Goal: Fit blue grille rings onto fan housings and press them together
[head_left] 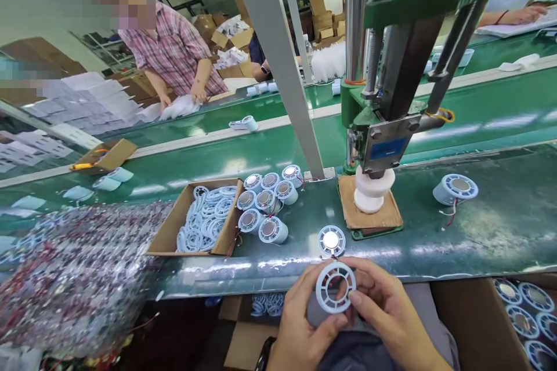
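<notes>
Fingers of left hand (300, 319) curl part-closed round a light-blue, spoke-faced plastic cylinder (322, 304); right hand (385, 304) pinches its rim. Could drop if the pinch loosens; pushing forward could knock the silver-centred light-blue round unit (331, 240) just beyond. Held cylinder sits between both hands' fingertips, spoked face showing.

the left grip (300, 322) hides part of the held ring-topped part (324, 302), and the wired heap (87, 278) is blurred
</notes>
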The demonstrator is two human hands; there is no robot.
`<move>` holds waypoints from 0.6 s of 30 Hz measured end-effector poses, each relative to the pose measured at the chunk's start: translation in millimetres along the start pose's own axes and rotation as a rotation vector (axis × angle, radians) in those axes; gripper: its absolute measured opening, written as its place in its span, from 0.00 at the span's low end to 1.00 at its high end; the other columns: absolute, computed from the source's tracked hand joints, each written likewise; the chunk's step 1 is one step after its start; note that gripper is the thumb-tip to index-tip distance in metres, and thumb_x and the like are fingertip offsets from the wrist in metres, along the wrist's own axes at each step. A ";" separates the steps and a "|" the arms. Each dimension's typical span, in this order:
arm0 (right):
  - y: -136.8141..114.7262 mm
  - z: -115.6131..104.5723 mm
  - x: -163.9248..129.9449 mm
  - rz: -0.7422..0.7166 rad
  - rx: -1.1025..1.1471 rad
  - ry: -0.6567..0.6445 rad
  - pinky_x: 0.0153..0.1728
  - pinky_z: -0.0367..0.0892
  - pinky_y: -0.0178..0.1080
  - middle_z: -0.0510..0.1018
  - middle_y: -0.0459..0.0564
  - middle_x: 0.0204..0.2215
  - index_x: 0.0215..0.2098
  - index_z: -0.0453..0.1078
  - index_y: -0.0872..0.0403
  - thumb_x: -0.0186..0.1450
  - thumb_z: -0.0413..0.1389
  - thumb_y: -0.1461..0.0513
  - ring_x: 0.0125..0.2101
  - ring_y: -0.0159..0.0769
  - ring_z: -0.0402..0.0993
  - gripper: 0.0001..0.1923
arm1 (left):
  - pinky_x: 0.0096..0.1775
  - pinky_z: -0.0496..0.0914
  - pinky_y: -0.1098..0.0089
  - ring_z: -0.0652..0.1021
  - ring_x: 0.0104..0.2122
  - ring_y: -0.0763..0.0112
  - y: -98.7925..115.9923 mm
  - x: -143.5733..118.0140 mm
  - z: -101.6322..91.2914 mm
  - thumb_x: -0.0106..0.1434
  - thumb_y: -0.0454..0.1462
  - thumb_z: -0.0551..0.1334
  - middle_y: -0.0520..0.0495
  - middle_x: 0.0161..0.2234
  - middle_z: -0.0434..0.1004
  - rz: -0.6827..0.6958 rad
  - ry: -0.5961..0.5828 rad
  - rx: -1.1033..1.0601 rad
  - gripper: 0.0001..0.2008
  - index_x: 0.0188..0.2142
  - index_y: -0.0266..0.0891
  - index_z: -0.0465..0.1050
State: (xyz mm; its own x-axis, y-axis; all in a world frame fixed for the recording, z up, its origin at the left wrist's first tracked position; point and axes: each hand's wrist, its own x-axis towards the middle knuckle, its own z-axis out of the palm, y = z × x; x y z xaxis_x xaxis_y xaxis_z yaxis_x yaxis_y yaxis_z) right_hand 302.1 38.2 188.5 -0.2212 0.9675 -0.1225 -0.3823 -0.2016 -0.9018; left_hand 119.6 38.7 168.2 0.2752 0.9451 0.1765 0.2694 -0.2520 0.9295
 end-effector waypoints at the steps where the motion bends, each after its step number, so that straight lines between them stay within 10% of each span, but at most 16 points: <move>1: -1.4 0.4 0.9 0.010 0.002 0.001 0.31 0.77 0.36 0.80 0.50 0.29 0.54 0.74 0.54 0.67 0.62 0.48 0.26 0.34 0.78 0.24 | 0.49 0.78 0.60 0.82 0.48 0.52 -2.4 -0.7 0.3 0.65 0.52 0.66 0.37 0.52 0.80 0.003 0.014 0.006 0.31 0.64 0.44 0.69; 10: 3.2 -7.7 4.0 -0.013 -0.295 -0.037 0.27 0.76 0.33 0.83 0.51 0.30 0.55 0.76 0.54 0.70 0.57 0.51 0.25 0.33 0.78 0.21 | 0.51 0.76 0.60 0.82 0.48 0.51 -14.3 -22.7 -15.2 0.57 0.61 0.68 0.37 0.52 0.81 -0.061 -0.062 0.059 0.38 0.61 0.43 0.72; 14: 4.2 -33.8 11.2 -0.163 -0.589 0.148 0.24 0.76 0.30 0.84 0.52 0.33 0.49 0.78 0.54 0.69 0.56 0.56 0.22 0.31 0.77 0.15 | 0.52 0.74 0.59 0.81 0.46 0.49 -44.8 -55.2 -41.4 0.45 0.59 0.75 0.41 0.46 0.85 -0.538 -0.275 0.186 0.36 0.49 0.43 0.80; 18: 4.0 -51.4 25.2 -0.283 -0.687 0.275 0.24 0.76 0.29 0.84 0.52 0.31 0.47 0.77 0.54 0.69 0.56 0.57 0.23 0.31 0.78 0.13 | 0.53 0.72 0.55 0.80 0.50 0.52 -93.2 -64.2 -61.0 0.68 0.50 0.62 0.38 0.50 0.82 -0.800 -0.098 0.332 0.21 0.52 0.38 0.75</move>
State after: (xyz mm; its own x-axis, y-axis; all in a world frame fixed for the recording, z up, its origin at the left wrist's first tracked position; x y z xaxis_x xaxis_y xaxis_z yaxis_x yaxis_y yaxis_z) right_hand 341.1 69.6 160.5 0.0654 0.9890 0.1325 0.2685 0.1104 -0.9569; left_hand 20.6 14.3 90.1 -0.0378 0.8460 -0.5318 0.6662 0.4180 0.6176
